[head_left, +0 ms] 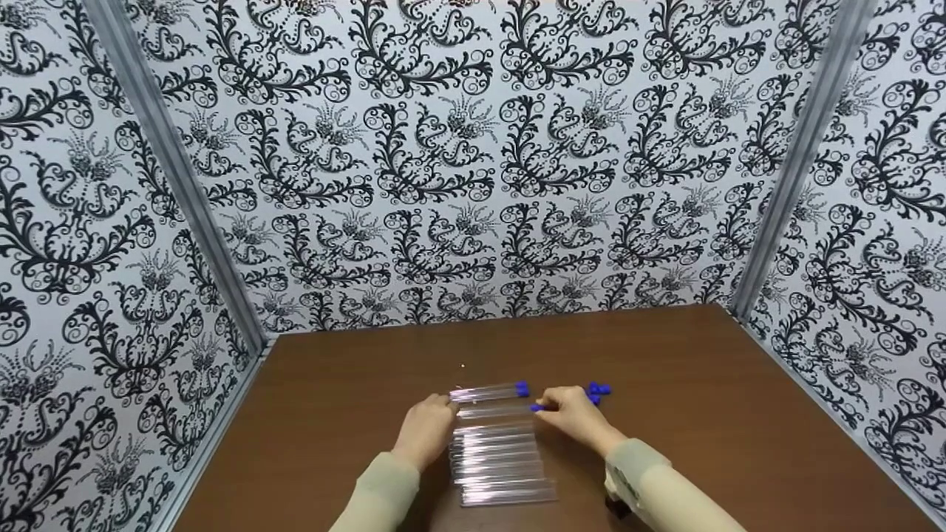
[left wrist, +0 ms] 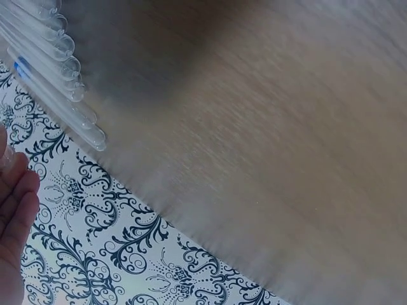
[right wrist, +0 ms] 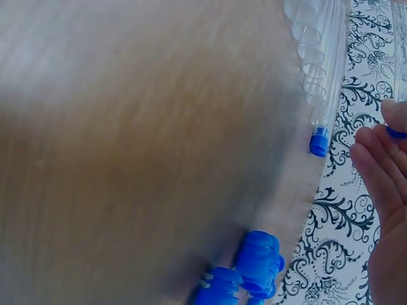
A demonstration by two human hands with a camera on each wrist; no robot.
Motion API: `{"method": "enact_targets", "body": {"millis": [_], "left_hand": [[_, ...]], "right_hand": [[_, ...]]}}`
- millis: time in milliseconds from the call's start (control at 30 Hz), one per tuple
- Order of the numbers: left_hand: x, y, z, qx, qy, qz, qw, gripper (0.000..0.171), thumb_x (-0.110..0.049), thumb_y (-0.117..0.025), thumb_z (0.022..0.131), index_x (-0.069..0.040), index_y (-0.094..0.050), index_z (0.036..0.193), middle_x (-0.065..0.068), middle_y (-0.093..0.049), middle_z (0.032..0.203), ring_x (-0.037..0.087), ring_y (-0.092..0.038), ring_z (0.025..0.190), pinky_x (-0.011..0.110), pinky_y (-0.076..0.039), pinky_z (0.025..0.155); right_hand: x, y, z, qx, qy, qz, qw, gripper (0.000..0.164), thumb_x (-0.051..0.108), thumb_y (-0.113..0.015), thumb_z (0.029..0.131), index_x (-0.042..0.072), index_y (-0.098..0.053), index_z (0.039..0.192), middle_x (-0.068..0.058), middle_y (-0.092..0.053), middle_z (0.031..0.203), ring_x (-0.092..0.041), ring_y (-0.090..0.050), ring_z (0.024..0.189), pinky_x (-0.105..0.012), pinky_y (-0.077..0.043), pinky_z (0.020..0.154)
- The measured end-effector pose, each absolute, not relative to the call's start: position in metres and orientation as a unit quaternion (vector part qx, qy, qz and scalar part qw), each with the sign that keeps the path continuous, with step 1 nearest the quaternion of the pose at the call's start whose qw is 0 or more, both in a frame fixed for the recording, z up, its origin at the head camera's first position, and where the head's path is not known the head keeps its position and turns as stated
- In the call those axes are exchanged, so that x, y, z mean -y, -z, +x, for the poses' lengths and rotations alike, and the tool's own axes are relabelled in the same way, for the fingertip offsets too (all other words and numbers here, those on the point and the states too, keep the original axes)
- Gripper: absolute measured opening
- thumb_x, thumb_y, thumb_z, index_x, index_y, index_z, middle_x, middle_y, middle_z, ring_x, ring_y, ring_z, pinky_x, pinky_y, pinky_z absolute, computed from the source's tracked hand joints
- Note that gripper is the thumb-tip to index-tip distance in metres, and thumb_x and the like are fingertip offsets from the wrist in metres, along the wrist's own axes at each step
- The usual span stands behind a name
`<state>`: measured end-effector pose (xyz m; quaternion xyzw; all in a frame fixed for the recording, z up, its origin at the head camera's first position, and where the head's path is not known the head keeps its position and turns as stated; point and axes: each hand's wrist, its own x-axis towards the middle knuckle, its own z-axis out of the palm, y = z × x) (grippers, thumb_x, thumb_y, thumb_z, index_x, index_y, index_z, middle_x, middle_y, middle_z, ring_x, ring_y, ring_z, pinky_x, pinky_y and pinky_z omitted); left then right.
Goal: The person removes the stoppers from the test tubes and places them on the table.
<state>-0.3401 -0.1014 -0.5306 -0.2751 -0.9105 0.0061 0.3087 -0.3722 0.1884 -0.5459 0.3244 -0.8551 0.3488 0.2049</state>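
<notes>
A clear test tube (head_left: 494, 411) is held level above the table, its rounded end in the fingers of my left hand (head_left: 427, 428). My right hand (head_left: 575, 415) pinches a blue cap (head_left: 536, 408) at the tube's other end; whether the cap sits on it cannot be told. In the right wrist view, thumb and fingers partly cover this cap (right wrist: 397, 133). The left wrist view catches the left hand (left wrist: 14, 213) at its edge, with a bit of the tube. Below lies a row of uncapped tubes (head_left: 499, 458); beyond, capped tubing (head_left: 484, 393) ends in blue (head_left: 522, 389).
Several loose blue caps (head_left: 600, 389) lie on the brown table (head_left: 355, 369), right of the tubes and near the right hand. Patterned panels (head_left: 443, 185) rise behind and at both sides, with grey posts (head_left: 798, 162) at the corners.
</notes>
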Motion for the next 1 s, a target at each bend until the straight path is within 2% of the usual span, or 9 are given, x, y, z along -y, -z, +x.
{"method": "enact_targets", "body": {"millis": [233,600,867,1000], "left_hand": [[0.104,0.536,-0.340,0.910,0.021,-0.277,0.307,0.009,-0.012,-0.076,0.077,-0.010,-0.068,0.076,0.003,-0.063,0.078,0.021,-0.059,0.070,0.033,-0.051,0.059],[0.107,0.537,-0.343,0.905,0.046,-0.288,0.310,0.007,-0.011,-0.077,0.077,-0.010,-0.071,0.078,0.003,-0.064,0.079,0.021,-0.061,0.074,0.034,-0.052,0.063],[0.107,0.535,-0.344,0.911,0.043,-0.278,0.300,0.005,-0.010,-0.074,0.079,-0.011,-0.069,0.078,0.003,-0.063,0.077,0.021,-0.059,0.072,0.034,-0.052,0.061],[0.108,0.533,-0.342,0.914,0.052,-0.284,0.284,0.009,-0.011,-0.076,0.080,-0.008,-0.071,0.087,0.004,-0.067,0.085,0.022,-0.063,0.079,0.034,-0.054,0.067]], "right_hand": [[-0.189,0.548,-0.371,0.854,-0.360,0.319,0.197,0.009,0.003,-0.077,0.077,0.007,-0.069,0.078,-0.002,-0.069,0.079,-0.011,-0.062,0.071,-0.028,-0.053,0.062],[-0.190,0.540,-0.376,0.868,-0.336,0.343,0.126,0.012,0.003,-0.074,0.082,0.009,-0.065,0.077,0.007,-0.061,0.075,-0.004,-0.050,0.066,-0.025,-0.048,0.060],[-0.193,0.538,-0.380,0.853,-0.264,0.414,0.177,0.013,0.000,-0.075,0.079,0.006,-0.064,0.079,0.000,-0.064,0.077,-0.010,-0.057,0.069,-0.027,-0.051,0.062],[-0.194,0.536,-0.380,0.849,-0.243,0.426,0.195,0.013,0.000,-0.076,0.079,0.005,-0.064,0.080,-0.002,-0.065,0.079,-0.013,-0.059,0.070,-0.028,-0.052,0.064]]}}
